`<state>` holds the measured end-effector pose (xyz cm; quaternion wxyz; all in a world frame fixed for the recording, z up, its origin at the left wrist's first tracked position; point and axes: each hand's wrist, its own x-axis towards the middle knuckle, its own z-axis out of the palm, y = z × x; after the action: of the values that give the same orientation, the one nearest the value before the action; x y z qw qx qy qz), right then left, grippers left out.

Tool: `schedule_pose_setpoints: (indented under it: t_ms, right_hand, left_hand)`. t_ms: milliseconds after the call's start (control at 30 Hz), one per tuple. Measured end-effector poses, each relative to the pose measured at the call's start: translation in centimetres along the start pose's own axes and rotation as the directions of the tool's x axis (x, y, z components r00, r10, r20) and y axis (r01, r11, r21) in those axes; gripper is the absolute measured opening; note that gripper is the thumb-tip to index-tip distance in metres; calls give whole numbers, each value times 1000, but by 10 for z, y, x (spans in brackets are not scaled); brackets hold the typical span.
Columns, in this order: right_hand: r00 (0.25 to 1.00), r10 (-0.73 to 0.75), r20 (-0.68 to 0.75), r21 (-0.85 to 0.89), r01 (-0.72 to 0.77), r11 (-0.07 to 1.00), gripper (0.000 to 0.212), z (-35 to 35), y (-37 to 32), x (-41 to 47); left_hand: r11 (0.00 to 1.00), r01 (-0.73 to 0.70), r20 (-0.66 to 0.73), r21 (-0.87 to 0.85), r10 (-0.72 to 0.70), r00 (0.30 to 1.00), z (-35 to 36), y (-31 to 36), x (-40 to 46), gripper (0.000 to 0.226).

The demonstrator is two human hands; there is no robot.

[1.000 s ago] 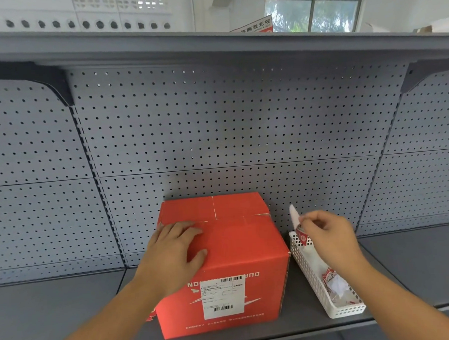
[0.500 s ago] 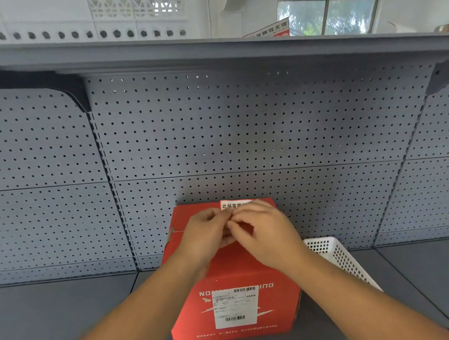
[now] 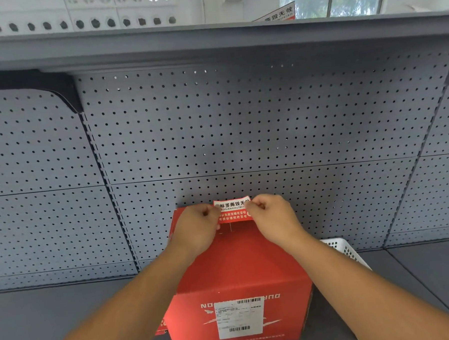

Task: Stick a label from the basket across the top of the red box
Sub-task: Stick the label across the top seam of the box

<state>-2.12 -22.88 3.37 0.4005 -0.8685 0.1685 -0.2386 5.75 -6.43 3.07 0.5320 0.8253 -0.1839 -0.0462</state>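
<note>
Left hand [image 3: 195, 230] and right hand [image 3: 274, 218] are pinching opposite ends of a red-and-white paper label [image 3: 233, 210] above the red cardboard box [image 3: 239, 270].

Both hands, left hand [image 3: 195, 230] and right hand [image 3: 274, 218], pinch the label [image 3: 233, 211] above the red box [image 3: 239, 273].

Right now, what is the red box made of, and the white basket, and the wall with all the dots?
The red box looks like cardboard: matte, with folded flaps and a seam on top. The white basket looks like plastic, judging by its smooth moulded lattice of holes. The back wall looks like grey painted metal pegboard, with even rows of punched holes, though the material is not certain. The label seems to be printed paper or film.
</note>
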Motion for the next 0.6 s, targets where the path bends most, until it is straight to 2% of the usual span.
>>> schedule_pose_setpoints:
  t_ms: [100, 200, 333, 600]
  right_hand:
    - [999, 28, 31, -47, -26, 999, 34, 5, 3, 11]
    - [996, 60, 69, -114, -52, 992, 33, 12, 10, 19]
    - [993, 75, 93, -175, -58, 983, 36, 20, 22, 21]
    - [996, -42, 76, -368, 68, 927, 34, 31, 30, 11]
  left_hand:
    - [969, -59, 18, 238, 56, 998, -2, -1, 14, 40]
    - [934, -103, 50, 343, 91, 995, 0, -4, 24, 45]
    - [855, -119, 113, 504, 72, 991, 3, -17, 26, 42]
    - [764, -150, 108, 627, 105, 989, 12, -36, 25, 41]
